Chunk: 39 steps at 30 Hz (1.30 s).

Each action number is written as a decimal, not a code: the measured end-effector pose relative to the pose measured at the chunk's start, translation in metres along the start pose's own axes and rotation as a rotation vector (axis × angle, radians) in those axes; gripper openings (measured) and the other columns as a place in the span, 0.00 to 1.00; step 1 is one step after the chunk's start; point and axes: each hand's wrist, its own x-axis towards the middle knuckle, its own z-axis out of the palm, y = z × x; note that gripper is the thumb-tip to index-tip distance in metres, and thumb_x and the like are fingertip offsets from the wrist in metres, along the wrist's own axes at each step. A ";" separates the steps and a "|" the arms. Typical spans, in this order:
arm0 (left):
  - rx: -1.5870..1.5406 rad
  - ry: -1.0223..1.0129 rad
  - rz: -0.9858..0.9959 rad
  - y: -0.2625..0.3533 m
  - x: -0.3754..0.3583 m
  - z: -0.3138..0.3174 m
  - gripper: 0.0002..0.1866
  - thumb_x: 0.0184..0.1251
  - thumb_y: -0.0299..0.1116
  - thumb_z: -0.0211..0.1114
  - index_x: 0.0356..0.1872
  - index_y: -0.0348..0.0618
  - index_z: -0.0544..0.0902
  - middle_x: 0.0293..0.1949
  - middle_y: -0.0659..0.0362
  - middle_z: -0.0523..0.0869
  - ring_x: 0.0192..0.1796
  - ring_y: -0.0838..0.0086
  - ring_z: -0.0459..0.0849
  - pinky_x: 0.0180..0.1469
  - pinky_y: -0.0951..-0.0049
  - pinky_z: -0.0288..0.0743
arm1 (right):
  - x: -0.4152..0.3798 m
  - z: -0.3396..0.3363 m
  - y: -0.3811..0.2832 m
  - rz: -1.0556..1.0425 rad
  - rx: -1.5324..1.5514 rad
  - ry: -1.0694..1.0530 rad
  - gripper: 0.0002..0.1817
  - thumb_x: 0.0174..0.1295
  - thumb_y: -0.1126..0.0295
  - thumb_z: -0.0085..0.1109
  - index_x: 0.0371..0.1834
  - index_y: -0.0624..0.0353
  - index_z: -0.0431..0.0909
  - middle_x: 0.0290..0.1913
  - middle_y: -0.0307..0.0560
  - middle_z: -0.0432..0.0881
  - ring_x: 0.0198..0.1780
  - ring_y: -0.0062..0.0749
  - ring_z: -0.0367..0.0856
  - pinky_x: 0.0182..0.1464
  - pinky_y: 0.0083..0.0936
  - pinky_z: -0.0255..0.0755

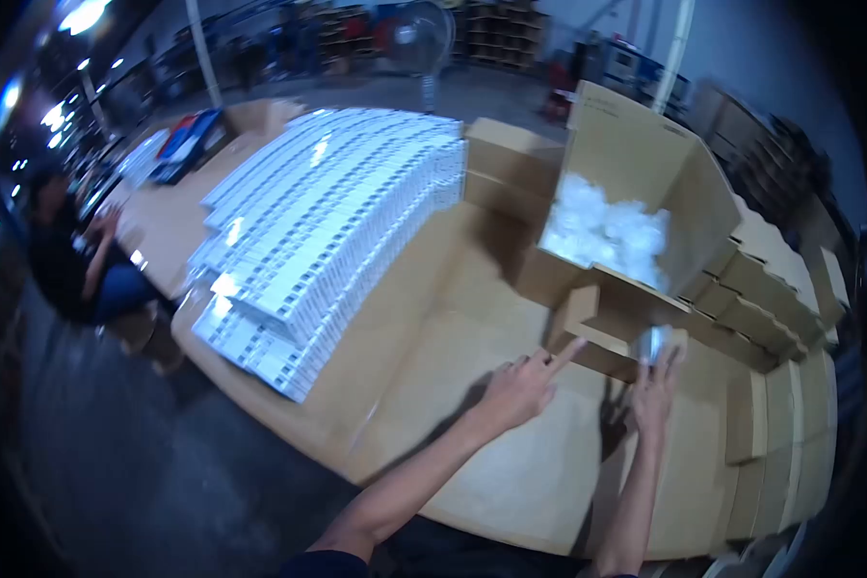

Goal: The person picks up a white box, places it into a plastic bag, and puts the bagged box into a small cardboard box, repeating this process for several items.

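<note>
My left hand [518,393] is at the near side of a small open cardboard box [576,318]. Its index finger stretches towards the box's near wall, the other fingers are loosely bent, and nothing shows in it. At the right end of that box is my right hand [655,390], fingers pointing up and somewhat blurred. Between its fingers is a small shiny pale object [653,344], too smeared to name. Right behind stands a larger open carton [636,144] holding a heap of clear-white plastic bags or wrapped pieces [602,226].
Rows of white printed small boxes [337,212] are stacked on the cardboard-covered table [424,385] to the left. Flattened cartons [790,424] line the right edge. A seated person [77,241] is at the far left. A fan [422,39] stands behind the table.
</note>
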 end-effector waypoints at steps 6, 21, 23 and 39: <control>0.065 0.403 -0.057 -0.011 -0.113 -0.086 0.38 0.66 0.33 0.70 0.79 0.49 0.69 0.57 0.50 0.83 0.57 0.54 0.84 0.62 0.56 0.79 | -0.015 -0.068 -0.139 -0.293 0.381 0.183 0.38 0.76 0.64 0.53 0.86 0.58 0.51 0.85 0.61 0.55 0.83 0.58 0.55 0.83 0.45 0.50; 0.578 0.516 -0.208 -0.136 -0.210 -0.227 0.35 0.64 0.27 0.68 0.74 0.42 0.72 0.69 0.52 0.78 0.75 0.56 0.73 0.75 0.55 0.69 | -0.075 -0.039 -0.448 -1.151 0.593 -0.334 0.42 0.63 0.71 0.60 0.83 0.53 0.56 0.84 0.44 0.59 0.85 0.53 0.52 0.81 0.60 0.49; 0.585 0.500 -0.203 -0.142 -0.210 -0.224 0.35 0.64 0.28 0.68 0.75 0.42 0.71 0.69 0.52 0.78 0.75 0.57 0.73 0.75 0.56 0.69 | -0.074 -0.037 -0.458 -1.173 0.576 -0.353 0.42 0.63 0.71 0.60 0.83 0.52 0.57 0.84 0.43 0.59 0.85 0.52 0.52 0.81 0.61 0.49; 0.651 0.624 -0.196 -0.106 -0.242 -0.240 0.22 0.50 0.22 0.75 0.50 0.43 0.88 0.55 0.58 0.83 0.60 0.59 0.80 0.61 0.57 0.77 | -0.078 -0.054 -0.441 -1.127 0.532 -0.344 0.45 0.62 0.69 0.62 0.84 0.53 0.56 0.84 0.51 0.57 0.84 0.55 0.53 0.80 0.60 0.52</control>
